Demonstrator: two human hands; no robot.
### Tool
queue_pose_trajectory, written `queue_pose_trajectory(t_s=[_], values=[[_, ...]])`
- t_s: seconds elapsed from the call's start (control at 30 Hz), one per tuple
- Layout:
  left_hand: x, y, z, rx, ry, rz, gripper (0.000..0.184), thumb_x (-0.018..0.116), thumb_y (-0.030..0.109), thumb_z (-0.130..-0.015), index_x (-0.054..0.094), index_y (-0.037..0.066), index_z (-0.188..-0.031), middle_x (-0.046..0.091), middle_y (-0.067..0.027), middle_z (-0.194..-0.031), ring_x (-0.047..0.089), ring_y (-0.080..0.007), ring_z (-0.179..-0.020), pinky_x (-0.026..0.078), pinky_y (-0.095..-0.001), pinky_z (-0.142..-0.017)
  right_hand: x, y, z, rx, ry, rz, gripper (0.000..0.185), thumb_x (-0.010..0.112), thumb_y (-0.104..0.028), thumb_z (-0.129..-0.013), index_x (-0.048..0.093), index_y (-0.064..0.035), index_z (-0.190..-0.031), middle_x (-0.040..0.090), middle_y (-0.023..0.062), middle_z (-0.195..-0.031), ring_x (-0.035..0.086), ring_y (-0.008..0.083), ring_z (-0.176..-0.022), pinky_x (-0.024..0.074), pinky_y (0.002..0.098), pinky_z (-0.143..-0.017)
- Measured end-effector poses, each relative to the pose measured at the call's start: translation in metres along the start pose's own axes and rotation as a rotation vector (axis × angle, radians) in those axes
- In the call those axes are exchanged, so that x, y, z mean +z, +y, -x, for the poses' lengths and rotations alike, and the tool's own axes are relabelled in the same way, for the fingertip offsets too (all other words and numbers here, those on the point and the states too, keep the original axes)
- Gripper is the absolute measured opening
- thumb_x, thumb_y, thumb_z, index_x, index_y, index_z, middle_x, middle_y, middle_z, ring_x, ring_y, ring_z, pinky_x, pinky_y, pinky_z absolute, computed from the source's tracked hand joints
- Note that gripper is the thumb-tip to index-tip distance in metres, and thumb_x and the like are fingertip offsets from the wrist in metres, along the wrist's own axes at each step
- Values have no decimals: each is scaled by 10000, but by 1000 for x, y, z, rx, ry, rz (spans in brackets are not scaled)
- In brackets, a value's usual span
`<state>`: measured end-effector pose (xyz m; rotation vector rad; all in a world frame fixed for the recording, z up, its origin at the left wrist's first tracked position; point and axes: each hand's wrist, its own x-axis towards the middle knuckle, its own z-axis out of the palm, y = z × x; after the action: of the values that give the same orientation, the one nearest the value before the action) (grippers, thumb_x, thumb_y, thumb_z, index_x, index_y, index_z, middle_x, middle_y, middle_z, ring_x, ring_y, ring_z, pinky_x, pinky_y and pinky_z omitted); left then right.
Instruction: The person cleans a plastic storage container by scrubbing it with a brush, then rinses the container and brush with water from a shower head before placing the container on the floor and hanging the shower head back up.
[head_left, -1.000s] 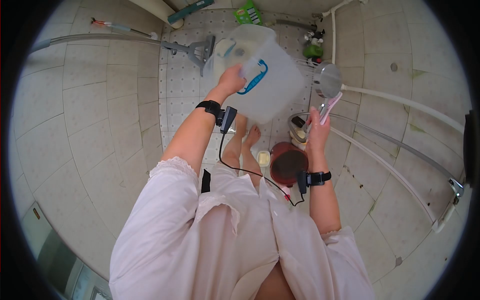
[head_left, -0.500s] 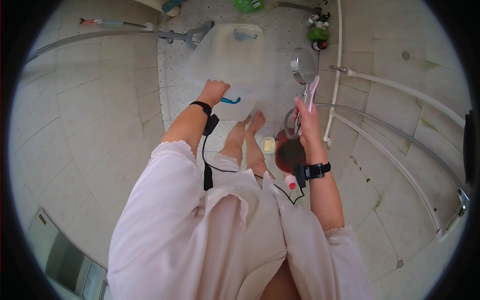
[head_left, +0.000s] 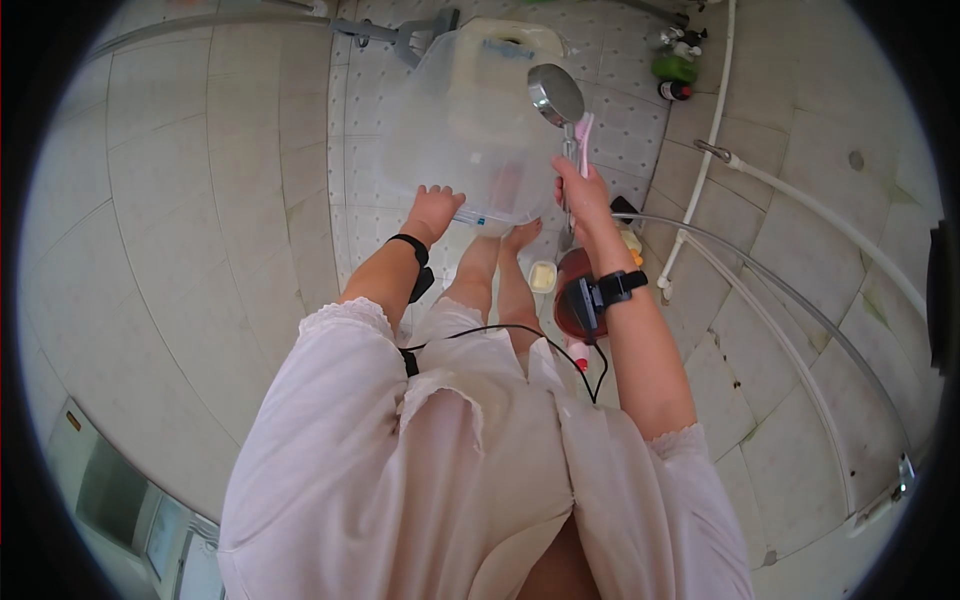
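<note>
My left hand [head_left: 436,212] grips the near edge of a large translucent plastic box [head_left: 440,130], by its blue handle [head_left: 474,217]. The box is tilted, and its inside shows partly through the wall. In my right hand [head_left: 582,190] are a chrome shower head [head_left: 556,95] and a pink brush [head_left: 585,140], held together. The shower head is over the box's right side. A grey hose [head_left: 760,262] runs off to the right wall. No water spray can be made out.
A dark red bucket [head_left: 572,300] stands under my right forearm, beside a small pale dish [head_left: 542,277]. Green and dark bottles [head_left: 675,68] are at the back right. A grey mop head [head_left: 420,38] lies at the back left. White pipes [head_left: 708,170] line the right wall.
The box has turned and tipped, its blue-handled edge now lower and nearer me. My right hand has moved left with the shower head and brush, bringing them to the box.
</note>
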<state>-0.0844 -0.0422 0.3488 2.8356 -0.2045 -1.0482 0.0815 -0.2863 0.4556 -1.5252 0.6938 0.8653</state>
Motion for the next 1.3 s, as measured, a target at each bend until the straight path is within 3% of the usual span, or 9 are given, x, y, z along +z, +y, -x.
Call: queue_pose_trajectory(t_s=[0.13, 0.23, 0.3, 0.4, 0.53, 0.8, 0.87, 1.07, 1.3], values=[[11, 1, 6, -11, 45, 41, 248, 571, 110, -929, 636, 176, -1159, 661, -98, -1076, 642, -313, -1111, 467, -534, -988, 24, 7, -16, -15, -68, 119, 364, 795, -322, -867, 639, -32, -1023, 621, 12, -783, 568, 92, -667, 487, 270, -628], [6, 4, 8, -28, 42, 49, 234, 567, 112, -930, 635, 170, -1147, 660, -106, -1074, 640, -321, -1113, 460, -543, -999, 17, 17, -25, -59, -129, 399, 480, 794, -406, -838, 655, -20, -1088, 695, 86, -865, 669, 188, -759, 532, 347, -698], [4, 3, 6, -34, 38, 63, 227, 565, 113, -932, 635, 168, -1141, 661, -109, -1079, 640, -323, -1115, 459, -545, -1002, 9, 20, -28, -177, -72, 767, 534, 763, -481, -825, 665, -47, -1120, 739, 152, -935, 725, 316, -868, 545, 433, -780], [1, -1, 2, -32, 61, 56, 220, 562, 117, -936, 638, 168, -1136, 664, -108, -1088, 640, -322, -1114, 460, -542, -1003, -8, 16, -18, -275, 38, 930, 531, 726, -525, -827, 679, -86, -1123, 747, 175, -966, 722, 398, -932, 535, 483, -831], [-4, -2, -6, -39, 111, -6, 223, 564, 126, -937, 647, 179, -1137, 670, -102, -1084, 642, -319, -1113, 464, -525, -994, -30, 10, 2, -327, 219, 914, 491, 737, -501, -830, 680, -97, -1102, 741, 174, -939, 718, 399, -901, 537, 466, -809], [-110, -60, -29, 16, 39, -23, 335, 582, 77, -926, 697, 229, -1202, 708, -72, -1092, 654, -285, -1159, 425, -578, -1080, -49, -2, 24, -349, 182, 179, 348, 810, -331, -881, 628, -56, -996, 617, -9, -787, 551, 86, -698, 472, 280, -659], [-147, -76, -24, 71, -113, -59, 436, 561, 53, -942, 680, 246, -1315, 716, -70, -1200, 636, -287, -1232, 412, -598, -1089, -45, -4, 27, -354, 148, 108, 343, 801, -332, -895, 625, -56, -1000, 606, -14, -782, 546, 81, -689, 460, 269, -650], [-202, -64, -50, 211, -425, -213, 510, 604, -35, -884, 680, 224, -1317, 704, -74, -1259, 649, -301, -1232, 407, -582, -1095, -25, -2, 41, -350, 80, -114, 302, 760, -307, -938, 613, -53, -1009, 572, -19, -769, 520, 84, -682, 423, 254, -648], [-120, -69, -99, 229, -455, -235, 410, 623, -7, -896, 728, 213, -1226, 728, -70, -1197, 659, -302, -1228, 382, -570, -1145, -28, 15, 50, -310, 187, -257, 231, 736, -225, -963, 580, -60, -1003, 548, -23, -777, 493, 84, -694, 404, 257, -651]])
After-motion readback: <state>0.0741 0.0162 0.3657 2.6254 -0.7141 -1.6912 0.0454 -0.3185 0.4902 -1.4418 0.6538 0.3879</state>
